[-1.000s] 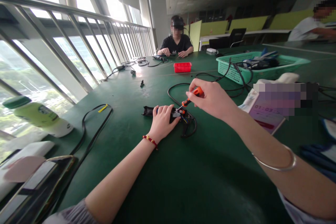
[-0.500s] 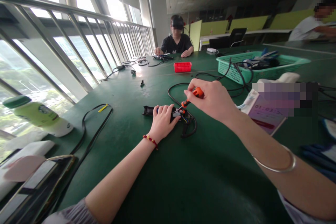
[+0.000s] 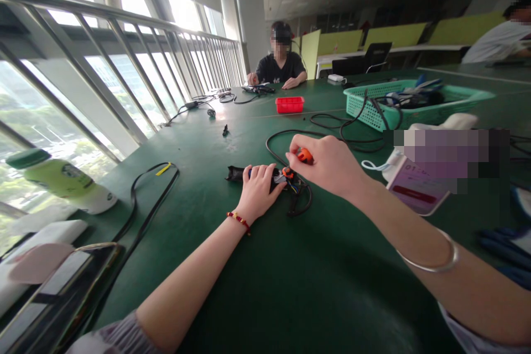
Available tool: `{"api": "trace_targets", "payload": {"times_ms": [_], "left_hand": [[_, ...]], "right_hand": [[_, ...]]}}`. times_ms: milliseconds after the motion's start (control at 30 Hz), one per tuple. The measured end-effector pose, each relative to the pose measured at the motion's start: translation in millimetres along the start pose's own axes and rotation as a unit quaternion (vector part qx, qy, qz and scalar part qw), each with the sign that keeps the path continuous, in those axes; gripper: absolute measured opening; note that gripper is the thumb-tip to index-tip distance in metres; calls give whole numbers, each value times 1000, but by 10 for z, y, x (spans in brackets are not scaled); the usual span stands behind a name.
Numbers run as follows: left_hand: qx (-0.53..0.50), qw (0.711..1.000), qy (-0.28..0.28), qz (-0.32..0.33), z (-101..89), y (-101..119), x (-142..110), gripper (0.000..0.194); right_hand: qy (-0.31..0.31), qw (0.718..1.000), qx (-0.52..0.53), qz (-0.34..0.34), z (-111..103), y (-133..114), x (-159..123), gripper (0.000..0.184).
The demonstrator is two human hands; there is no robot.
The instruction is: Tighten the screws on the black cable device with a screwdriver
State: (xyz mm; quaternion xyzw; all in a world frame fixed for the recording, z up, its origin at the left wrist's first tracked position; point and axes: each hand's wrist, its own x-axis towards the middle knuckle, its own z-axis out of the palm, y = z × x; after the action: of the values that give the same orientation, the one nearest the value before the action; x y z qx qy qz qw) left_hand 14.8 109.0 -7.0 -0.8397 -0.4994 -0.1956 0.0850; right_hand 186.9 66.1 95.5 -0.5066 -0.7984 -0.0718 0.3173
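My left hand (image 3: pixel 258 188) lies over a black elongated device (image 3: pixel 235 174), its fingers curled across the body and holding it against the green table. At the right end of the device the inside is exposed, with small coloured wires (image 3: pixel 295 188) showing. In my right hand (image 3: pixel 334 166), closed and raised just above that end, is a screwdriver (image 3: pixel 306 156) with an orange and black handle. Its shaft is mostly out of sight, and I cannot tell exactly where the tip touches. A black cord (image 3: pixel 309 199) loops around the device's right end.
A green basket (image 3: pixel 369 113) holding tools and cables stands at back right, a small red tray (image 3: pixel 289 105) farther off. A phone (image 3: pixel 418 188) leans at right. A bottle (image 3: pixel 62 182) and a black strap (image 3: pixel 145 215) lie left. Across the table sits a person (image 3: pixel 280 66).
My right hand has moved slightly down and left with the screwdriver, closer to the device. My left hand stays in place. The person at far right has shifted rightward.
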Motion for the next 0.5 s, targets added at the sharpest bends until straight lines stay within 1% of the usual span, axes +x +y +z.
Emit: {"api": "trace_targets", "payload": {"times_ms": [100, 233, 333, 500], "left_hand": [[-1, 1000, 6, 1, 7, -4, 0, 44], [-8, 1000, 8, 0, 18, -6, -2, 46], [-13, 1000, 10, 1, 18, -9, -1, 45], [-11, 1000, 7, 1, 14, -11, 1, 46]], "right_hand": [[20, 1000, 0, -3, -29, -17, -4, 19], [50, 999, 3, 17, -73, -13, 2, 21], [44, 999, 1, 24, -63, -2, 8, 21], [36, 999, -5, 12, -30, 5, 6, 21]]}}
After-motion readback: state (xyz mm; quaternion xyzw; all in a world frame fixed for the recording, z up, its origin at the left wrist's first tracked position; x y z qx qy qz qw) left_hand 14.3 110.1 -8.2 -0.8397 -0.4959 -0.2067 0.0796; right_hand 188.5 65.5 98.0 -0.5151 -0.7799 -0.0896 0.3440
